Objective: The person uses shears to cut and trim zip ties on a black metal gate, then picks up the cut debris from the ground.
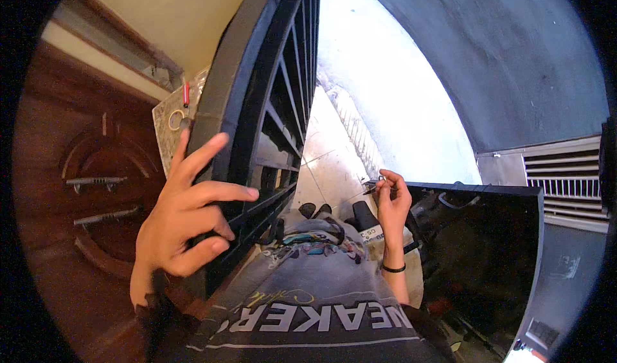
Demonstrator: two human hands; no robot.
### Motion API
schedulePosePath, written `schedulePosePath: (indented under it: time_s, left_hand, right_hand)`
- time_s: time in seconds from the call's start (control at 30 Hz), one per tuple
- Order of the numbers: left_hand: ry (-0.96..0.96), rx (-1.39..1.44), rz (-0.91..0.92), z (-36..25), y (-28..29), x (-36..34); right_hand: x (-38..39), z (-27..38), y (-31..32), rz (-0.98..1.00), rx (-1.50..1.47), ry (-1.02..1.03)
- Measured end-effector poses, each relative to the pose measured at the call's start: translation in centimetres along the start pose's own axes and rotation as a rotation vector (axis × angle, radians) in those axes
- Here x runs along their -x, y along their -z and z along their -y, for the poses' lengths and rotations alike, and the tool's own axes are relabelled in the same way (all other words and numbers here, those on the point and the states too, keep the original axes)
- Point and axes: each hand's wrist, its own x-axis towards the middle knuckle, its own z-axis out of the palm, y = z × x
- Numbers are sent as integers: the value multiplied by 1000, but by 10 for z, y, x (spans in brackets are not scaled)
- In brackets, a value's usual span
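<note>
the left hand (183,218) is spread open, its fingers loosely curled and fanned against the edge of a black metal gate (276,106), whose thick flat frame and slim parallel bars curve away toward the far side. the right hand (393,199) is pinched shut around a small, thin dark tool (375,187), thumb and fingertips gathered at its end; the exact kind of tool is too small to tell. it is held at the upper left corner of a large glossy black panel (479,247), smooth and mirror-like, with a narrow dark frame, which fills the near right. a thin black band (393,268) circles the right wrist. far left stands a reddish-brown wooden door (96,189) with carved curved mouldings and two dull metal bars. behind the gate the pale tiled floor (328,144) looks smooth. at the right edge sits a grey louvred vent (565,176) with even horizontal slats. a grey printed t-shirt (308,299) of soft cloth lies in the near middle.
</note>
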Motion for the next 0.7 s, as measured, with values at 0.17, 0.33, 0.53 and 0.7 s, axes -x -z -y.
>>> schedulePosePath:
  time_s: [0.17,0.33,0.53,0.7]
  left_hand:
    - [332,-55,-74,-17,-8,10]
    - [747,-74,-30,-60,3,3]
    - [999,-550,-200,-105,27,-120]
    - [737,604,-605,-40,-57,-246]
  right_hand:
    - [-73,-3,-14,-12,189,112]
    - [-202,-73,-25,-10,352,167]
    - [-391,-49,8,-174,521,110]
    - [-493,31,0,-43,171,341]
